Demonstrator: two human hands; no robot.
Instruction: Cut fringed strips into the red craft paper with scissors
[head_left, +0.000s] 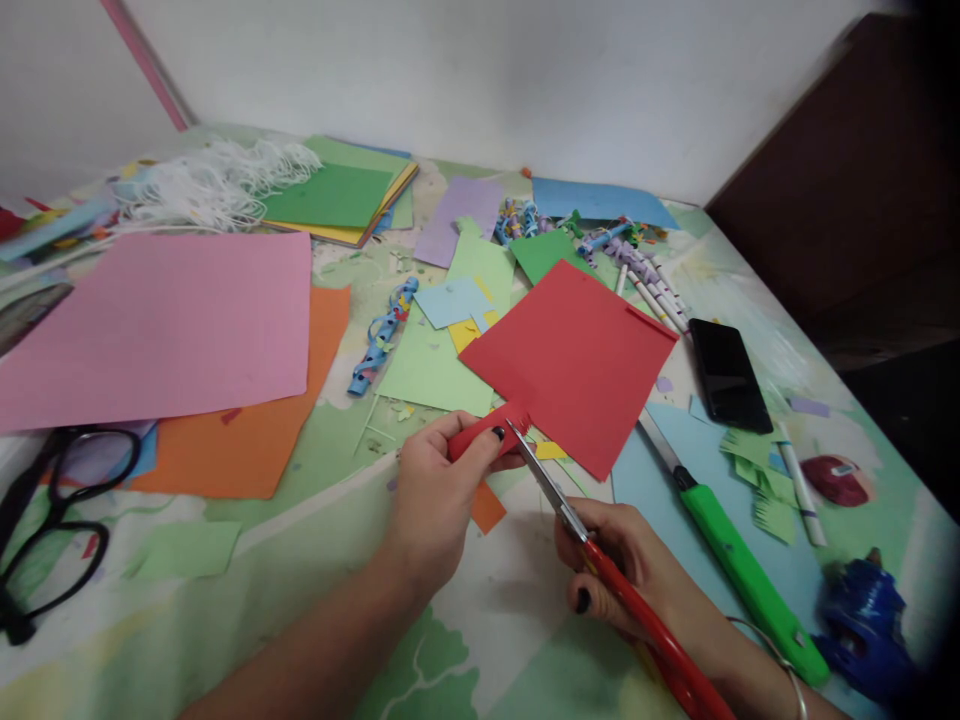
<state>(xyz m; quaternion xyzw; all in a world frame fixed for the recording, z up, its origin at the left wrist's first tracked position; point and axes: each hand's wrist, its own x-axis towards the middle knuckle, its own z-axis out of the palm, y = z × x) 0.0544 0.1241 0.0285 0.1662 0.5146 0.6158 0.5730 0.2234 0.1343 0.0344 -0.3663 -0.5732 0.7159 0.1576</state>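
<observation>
My left hand (439, 490) pinches a small red paper strip (480, 430) between thumb and fingers, near the middle of the table. Fine cuts fringe the strip's right end. In my right hand (619, 560) is a pair of scissors (600, 560) with red handles, its blades pointing up and left. The blade tips touch or nearly touch the fringed end, and the blades look close together. Just beyond both hands lies a large red paper sheet (574, 360), over light green paper (431, 360). An orange paper scrap (489, 508) sits under the strip.
At right lie a green-handled cutter (750, 570), a black phone (729, 375) and a blue object (866, 620). Pink paper (172, 320), orange paper (240, 440) and glasses (67, 520) are at left. White string (217, 185), stacked paper (337, 195) and a blue paper roll (382, 335) lie farther back.
</observation>
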